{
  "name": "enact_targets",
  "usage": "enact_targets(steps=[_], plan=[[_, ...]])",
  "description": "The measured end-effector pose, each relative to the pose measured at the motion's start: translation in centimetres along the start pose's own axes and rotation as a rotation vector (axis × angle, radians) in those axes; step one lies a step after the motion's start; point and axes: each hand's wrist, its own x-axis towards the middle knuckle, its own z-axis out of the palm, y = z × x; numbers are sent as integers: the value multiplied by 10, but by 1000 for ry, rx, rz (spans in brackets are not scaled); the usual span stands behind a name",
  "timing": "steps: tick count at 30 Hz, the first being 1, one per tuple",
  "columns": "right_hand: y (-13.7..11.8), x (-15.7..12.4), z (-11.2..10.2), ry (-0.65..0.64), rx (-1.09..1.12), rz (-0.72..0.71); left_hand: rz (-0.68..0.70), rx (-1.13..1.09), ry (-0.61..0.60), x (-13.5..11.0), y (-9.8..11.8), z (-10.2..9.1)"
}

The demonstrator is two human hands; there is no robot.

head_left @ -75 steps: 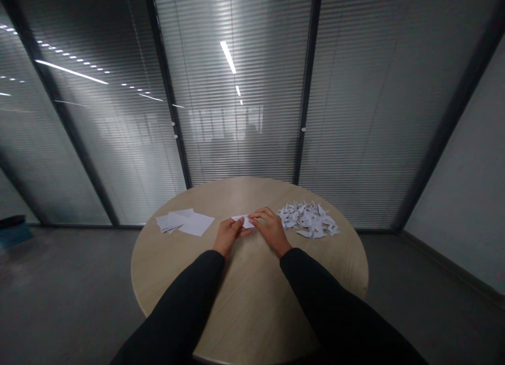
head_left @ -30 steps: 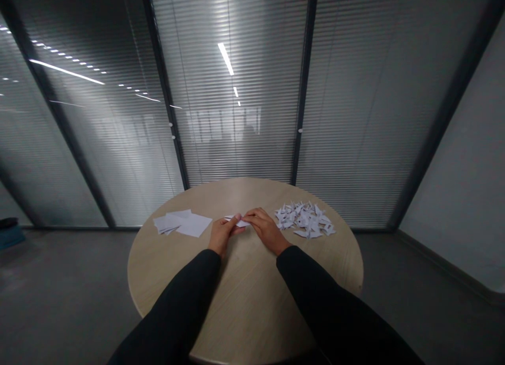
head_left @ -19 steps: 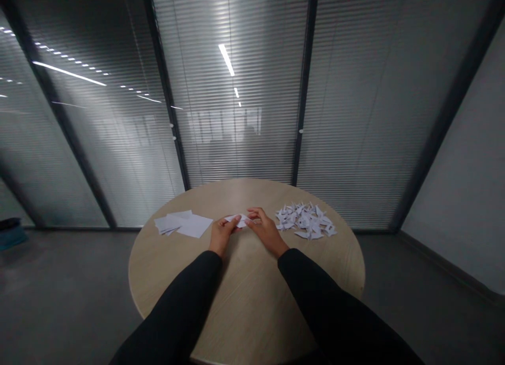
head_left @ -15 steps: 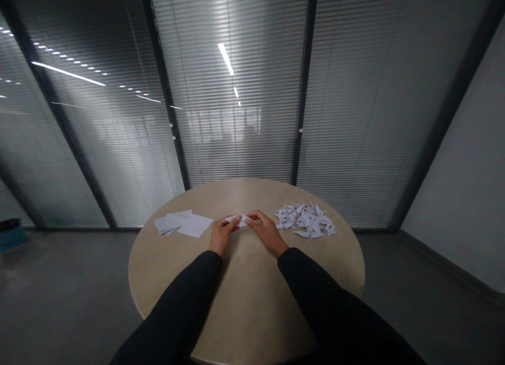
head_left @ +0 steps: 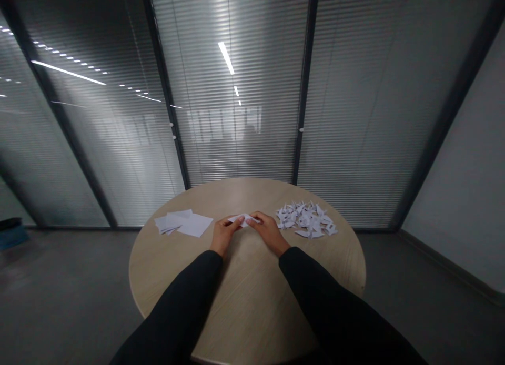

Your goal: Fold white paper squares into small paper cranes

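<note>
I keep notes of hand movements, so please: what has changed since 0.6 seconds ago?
The right hand lowered its raised fingers onto the paper. The left hand kept its hold; the sheets and the pile of folded pieces stayed in place.

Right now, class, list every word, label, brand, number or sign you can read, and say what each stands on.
None can be read.
The held paper, flat sheets, pile of white pieces and round table show no legible text.
The blue item at far left is too blurred to tell.
</note>
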Motion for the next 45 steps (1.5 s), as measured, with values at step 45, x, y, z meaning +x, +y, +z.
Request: enact_targets(steps=[45], plan=[[-9, 1, -3, 8, 126, 36, -53, -120, -98, -4, -4, 1]])
